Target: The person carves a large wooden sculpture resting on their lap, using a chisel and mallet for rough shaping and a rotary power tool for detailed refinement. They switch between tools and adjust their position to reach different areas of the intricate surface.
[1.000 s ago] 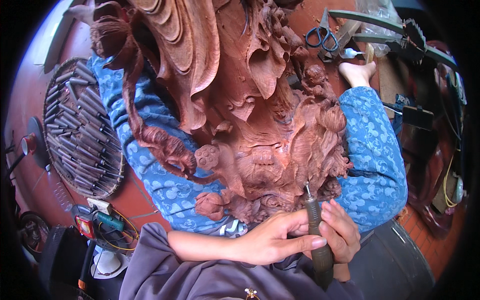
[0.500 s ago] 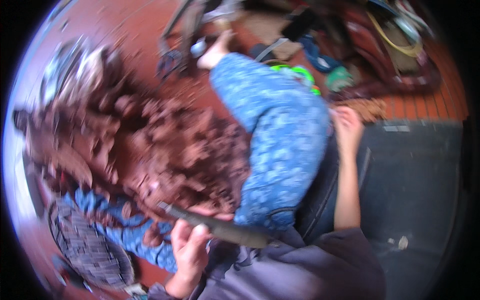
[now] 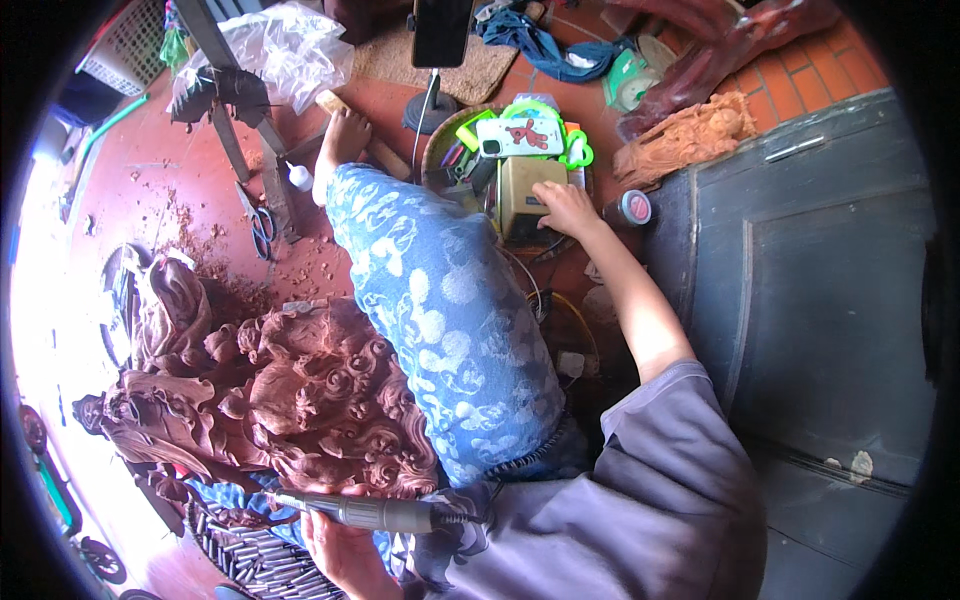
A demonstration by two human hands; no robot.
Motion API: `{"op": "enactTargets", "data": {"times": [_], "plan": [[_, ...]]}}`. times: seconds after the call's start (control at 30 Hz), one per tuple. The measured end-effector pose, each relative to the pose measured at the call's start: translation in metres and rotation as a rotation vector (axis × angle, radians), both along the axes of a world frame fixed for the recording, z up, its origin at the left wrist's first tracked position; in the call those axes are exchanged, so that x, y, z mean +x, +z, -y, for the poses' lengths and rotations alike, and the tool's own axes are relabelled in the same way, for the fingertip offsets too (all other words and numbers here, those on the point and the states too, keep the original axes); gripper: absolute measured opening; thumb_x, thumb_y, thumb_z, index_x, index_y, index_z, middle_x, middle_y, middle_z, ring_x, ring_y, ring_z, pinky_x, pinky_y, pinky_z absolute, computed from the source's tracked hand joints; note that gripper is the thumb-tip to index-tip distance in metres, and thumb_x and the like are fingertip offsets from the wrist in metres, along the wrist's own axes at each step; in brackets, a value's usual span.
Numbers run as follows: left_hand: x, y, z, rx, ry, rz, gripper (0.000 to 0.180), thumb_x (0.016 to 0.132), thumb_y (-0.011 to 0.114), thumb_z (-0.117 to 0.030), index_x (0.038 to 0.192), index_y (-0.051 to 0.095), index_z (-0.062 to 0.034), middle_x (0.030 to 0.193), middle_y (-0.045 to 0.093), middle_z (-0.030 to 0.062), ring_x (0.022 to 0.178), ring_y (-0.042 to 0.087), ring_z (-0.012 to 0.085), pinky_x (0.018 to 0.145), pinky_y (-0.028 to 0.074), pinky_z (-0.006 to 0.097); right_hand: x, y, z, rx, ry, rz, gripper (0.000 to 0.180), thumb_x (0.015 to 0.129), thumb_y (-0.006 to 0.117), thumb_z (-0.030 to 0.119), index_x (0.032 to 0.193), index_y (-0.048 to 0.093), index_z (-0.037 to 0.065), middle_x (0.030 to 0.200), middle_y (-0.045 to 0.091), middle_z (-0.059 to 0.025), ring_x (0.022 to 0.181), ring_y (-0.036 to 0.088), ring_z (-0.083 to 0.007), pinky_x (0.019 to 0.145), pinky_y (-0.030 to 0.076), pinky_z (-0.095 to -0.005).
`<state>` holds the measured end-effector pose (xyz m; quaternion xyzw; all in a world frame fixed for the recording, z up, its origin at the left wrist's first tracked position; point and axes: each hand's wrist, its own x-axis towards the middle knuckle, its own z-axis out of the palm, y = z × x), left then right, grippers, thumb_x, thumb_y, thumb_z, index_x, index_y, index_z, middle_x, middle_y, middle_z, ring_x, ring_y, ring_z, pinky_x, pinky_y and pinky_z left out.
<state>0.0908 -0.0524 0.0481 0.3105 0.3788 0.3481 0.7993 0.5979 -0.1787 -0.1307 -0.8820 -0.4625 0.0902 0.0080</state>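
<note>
My left hand point(image 3: 340, 548) grips a grey rotary carving handpiece point(image 3: 365, 513) low in the view, its tip resting by the lower edge of a large reddish-brown wood carving point(image 3: 300, 400). The carving leans against my leg in blue patterned trousers point(image 3: 450, 320). My right arm stretches away from it, and my right hand point(image 3: 565, 207) lies with fingers closed on top of a small beige box point(image 3: 522, 190) standing in a round basket of odds and ends point(image 3: 437, 150).
A round tray of chisels point(image 3: 255, 562) lies under the carving. Scissors point(image 3: 262, 226), a small white bottle point(image 3: 300, 177) and wood chips are on the red floor. A phone on a stand point(image 3: 442, 30), a small carved figure point(image 3: 685, 135), a tape roll point(image 3: 635, 207) and a dark panel point(image 3: 820, 300) lie right.
The view has swung to the right. My right hand has left the handpiece and reached out to the beige box; my left hand alone holds the handpiece now.
</note>
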Motion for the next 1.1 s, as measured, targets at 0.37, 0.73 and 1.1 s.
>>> {"op": "enactTargets", "data": {"times": [0.37, 0.73, 1.1], "plan": [[0.058, 0.032, 0.006, 0.274, -0.058, -0.150, 0.035, 0.094, 0.052, -0.021, 0.115, 0.047, 0.0063, 0.105, 0.058, 0.0194, 0.095, 0.062, 0.0318, 0.082, 0.054, 0.046, -0.091, 0.144, -0.037, 0.604, -0.210, -0.652, 0.022, 0.081, 0.073, 0.023, 0.081, 0.063, 0.003, 0.077, 0.064, -0.0046, 0.072, 0.060, -0.0084, 0.063, 0.048, -0.0255], [0.172, 0.078, 0.029, 0.660, -0.453, -0.128, 0.040, 0.088, 0.064, -0.008, 0.123, 0.049, 0.0051, 0.108, 0.060, 0.0128, 0.088, 0.063, 0.0146, 0.075, 0.051, 0.025, -0.209, 0.254, 0.020, 0.819, 0.195, -0.902, 0.056, 0.085, 0.069, 0.022, 0.131, 0.046, 0.001, 0.097, 0.066, -0.0214, 0.091, 0.068, -0.0264, 0.074, 0.051, -0.0340], [0.068, 0.098, 0.010, 0.611, -0.220, -0.295, 0.046, 0.094, 0.056, -0.017, 0.132, 0.041, 0.0028, 0.110, 0.060, 0.0177, 0.093, 0.064, 0.0210, 0.079, 0.052, 0.031, -0.118, 0.230, 0.048, 1.168, -0.464, -0.860, 0.022, 0.096, 0.054, 0.028, 0.103, 0.052, 0.007, 0.068, 0.050, 0.0033, 0.046, 0.040, -0.0011, 0.036, 0.028, -0.0172]]}}
